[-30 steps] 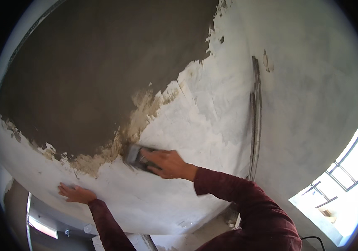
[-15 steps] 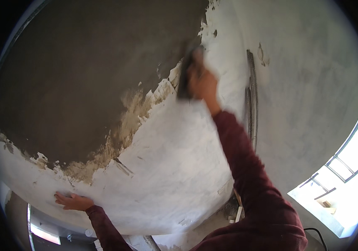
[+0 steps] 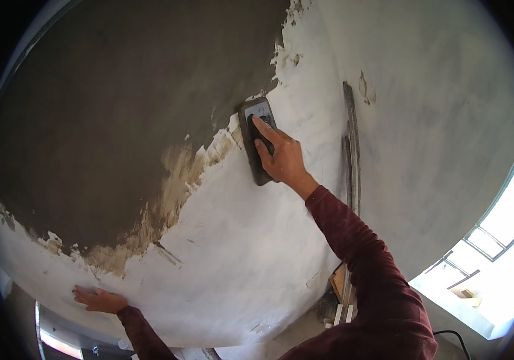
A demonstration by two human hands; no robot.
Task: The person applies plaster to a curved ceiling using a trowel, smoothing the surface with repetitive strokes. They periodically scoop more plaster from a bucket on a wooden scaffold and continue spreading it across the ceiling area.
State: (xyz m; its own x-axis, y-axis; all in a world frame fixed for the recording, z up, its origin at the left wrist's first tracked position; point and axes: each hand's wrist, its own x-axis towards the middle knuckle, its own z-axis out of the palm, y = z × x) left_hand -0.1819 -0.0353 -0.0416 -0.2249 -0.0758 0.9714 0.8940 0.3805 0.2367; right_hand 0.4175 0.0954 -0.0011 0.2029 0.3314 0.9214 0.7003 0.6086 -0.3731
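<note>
My right hand (image 3: 279,155) grips a dark rectangular plastering float (image 3: 257,174) by its handle, index finger stretched along it. The float lies on the wall where dark wet plaster (image 3: 131,102) meets the pale wall surface (image 3: 233,240); its upper left edge touches the ragged border. At lower left my left hand (image 3: 99,300) rests flat on the pale surface with fingers spread, holding nothing. Below the dark patch, a smeared brownish band (image 3: 170,198) runs along the border.
Long narrow grey strips (image 3: 353,144) stand upright right of my right forearm. A bright window opening with bars (image 3: 488,240) is at far right. Below, a wooden piece (image 3: 337,281) and white blocks (image 3: 344,313) sit near my arm. A black cable (image 3: 456,336) curves at lower right.
My right hand has moved the float down and slightly left along the plaster border, and it is less blurred now. My left hand stays nearly in place against the wall.
</note>
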